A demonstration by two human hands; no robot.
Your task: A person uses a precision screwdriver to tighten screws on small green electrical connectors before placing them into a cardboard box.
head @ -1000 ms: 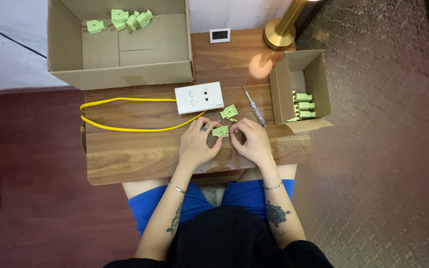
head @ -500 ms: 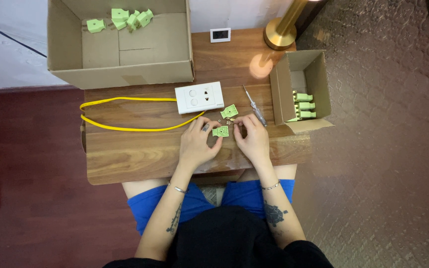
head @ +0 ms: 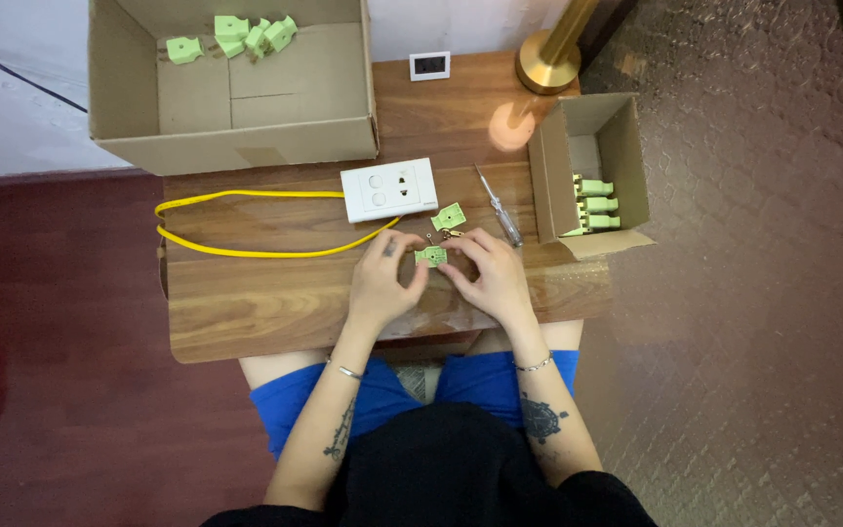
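Left hand point(head: 382, 283) and right hand point(head: 495, 278) together pinch a green plug piece point(head: 431, 256) over the table point(head: 246, 312), with bare wood toward its near edge.

Green part point(head: 431, 256) half hidden by fingers; perhaps plug half

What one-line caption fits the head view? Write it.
Both hands, left hand and right hand, hold a small green plug part over a wooden table.

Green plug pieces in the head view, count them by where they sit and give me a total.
In the big cardboard box: 5 green plug pieces, roughly, since they overlap
In the small cardboard box: 3
Loose on the wooden table: 1
Between the hands: 1
Total: about 10
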